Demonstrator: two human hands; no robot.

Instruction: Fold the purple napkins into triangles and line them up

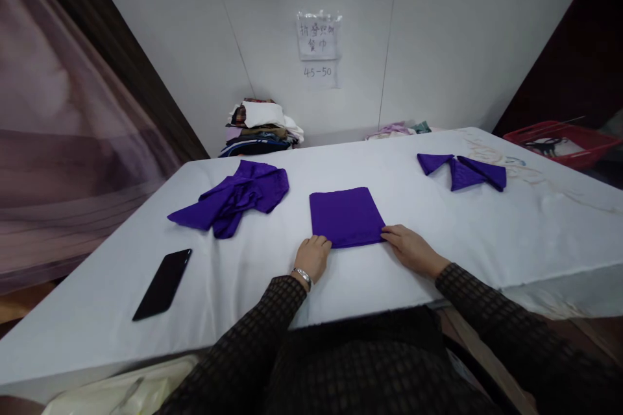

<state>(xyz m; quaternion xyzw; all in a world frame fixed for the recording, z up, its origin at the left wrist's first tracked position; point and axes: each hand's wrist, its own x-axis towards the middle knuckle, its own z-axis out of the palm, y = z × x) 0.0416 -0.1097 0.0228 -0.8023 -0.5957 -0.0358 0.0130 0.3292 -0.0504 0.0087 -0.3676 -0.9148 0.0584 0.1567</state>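
Note:
A purple cloth napkin [346, 215], folded into a flat square of several layers, lies on the white-covered table in front of me. My left hand [313, 258], with a silver band at the wrist, has its fingers closed on the near left corner. At the near right corner, my right hand [411, 250] pinches the edge between thumb and fingers. To the left rests a crumpled purple napkin [238, 194], unfolded and loose. Another purple napkin [462, 172], folded into pointed shapes, is at the far right. Neither hand touches those two.
A black phone [163, 285] lies on the white tablecloth [272, 285] at the left. Stacked cloths [263, 126] are behind the table's far edge by the wall. A red basket [564, 142] stands beyond the right side. A handwritten sign [318, 45] hangs on the wall.

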